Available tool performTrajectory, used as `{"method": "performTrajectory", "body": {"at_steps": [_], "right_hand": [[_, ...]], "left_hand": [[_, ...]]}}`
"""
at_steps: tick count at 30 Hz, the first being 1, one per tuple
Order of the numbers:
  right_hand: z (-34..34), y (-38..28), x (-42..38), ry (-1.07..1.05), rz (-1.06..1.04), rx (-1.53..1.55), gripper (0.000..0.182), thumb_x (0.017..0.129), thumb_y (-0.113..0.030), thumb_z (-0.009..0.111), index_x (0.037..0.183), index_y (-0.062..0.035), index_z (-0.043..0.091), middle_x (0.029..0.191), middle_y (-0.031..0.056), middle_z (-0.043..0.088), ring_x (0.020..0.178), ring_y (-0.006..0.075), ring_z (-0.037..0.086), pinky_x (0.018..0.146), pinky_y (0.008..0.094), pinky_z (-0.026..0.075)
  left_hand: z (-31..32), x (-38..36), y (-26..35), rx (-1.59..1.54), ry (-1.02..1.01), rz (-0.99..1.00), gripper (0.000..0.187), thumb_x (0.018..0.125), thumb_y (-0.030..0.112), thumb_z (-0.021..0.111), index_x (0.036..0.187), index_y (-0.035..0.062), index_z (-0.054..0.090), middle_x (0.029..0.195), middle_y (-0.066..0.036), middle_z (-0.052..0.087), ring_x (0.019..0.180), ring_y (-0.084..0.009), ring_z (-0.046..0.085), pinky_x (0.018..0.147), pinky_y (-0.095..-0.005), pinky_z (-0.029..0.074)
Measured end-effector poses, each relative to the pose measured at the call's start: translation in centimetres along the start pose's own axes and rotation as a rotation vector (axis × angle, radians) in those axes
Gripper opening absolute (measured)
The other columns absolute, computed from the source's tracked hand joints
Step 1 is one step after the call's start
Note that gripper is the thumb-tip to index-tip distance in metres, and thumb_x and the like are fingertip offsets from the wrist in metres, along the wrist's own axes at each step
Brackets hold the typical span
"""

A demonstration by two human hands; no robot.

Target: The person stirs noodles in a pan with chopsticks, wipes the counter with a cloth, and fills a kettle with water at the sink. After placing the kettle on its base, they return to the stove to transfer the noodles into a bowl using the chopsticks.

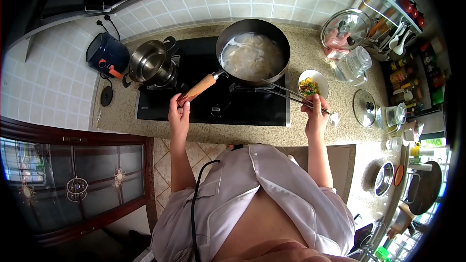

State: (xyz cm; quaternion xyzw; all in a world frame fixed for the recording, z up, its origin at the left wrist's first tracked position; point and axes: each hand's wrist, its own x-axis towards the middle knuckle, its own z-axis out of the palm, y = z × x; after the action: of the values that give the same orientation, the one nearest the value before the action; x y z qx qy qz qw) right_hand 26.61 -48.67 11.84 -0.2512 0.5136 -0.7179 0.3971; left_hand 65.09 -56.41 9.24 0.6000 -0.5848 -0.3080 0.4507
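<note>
My left hand (180, 110) is closed around the end of the wooden handle of a deep dark pan (283, 39). Pale, cloudy liquid with whitish pieces and foam (250, 58) fills much of the pan, which sits over the right side of the black gas stove (194, 111). In my right hand (316, 111) is a pair of chopsticks (291, 95), their tips reaching the pan's near right rim. Just beyond that hand stands a white bowl (323, 78) holding chopped green, yellow and red bits (308, 87).
A steel pot (148, 60) occupies the left burner, with a dark blue appliance (104, 51) beside it. Toward the right are a glass jug (357, 63), a glass lid (364, 106) and another lid (345, 26) propped upright. Utensils hang from a wall rack (393, 5).
</note>
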Motion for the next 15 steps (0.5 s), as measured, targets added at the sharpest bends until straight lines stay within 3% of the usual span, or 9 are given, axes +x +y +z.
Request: {"method": "performTrajectory", "body": {"at_steps": [15], "right_hand": [[-0.05,-0.20,0.19,0.003,-0.009,0.015,0.024,0.097,-0.021,0.051,0.090,0.0007,0.060,0.082,0.0093,0.063,0.064,0.0154,0.059,0.057,0.0269,0.049]], "left_hand": [[0.15,0.14,0.07,0.006,0.014,0.024,0.032,0.092,0.012,0.057,0.122,0.0033,0.047,0.095,-0.005,0.060,0.071,-0.0070,0.055,0.062,-0.0211,0.047]]}}
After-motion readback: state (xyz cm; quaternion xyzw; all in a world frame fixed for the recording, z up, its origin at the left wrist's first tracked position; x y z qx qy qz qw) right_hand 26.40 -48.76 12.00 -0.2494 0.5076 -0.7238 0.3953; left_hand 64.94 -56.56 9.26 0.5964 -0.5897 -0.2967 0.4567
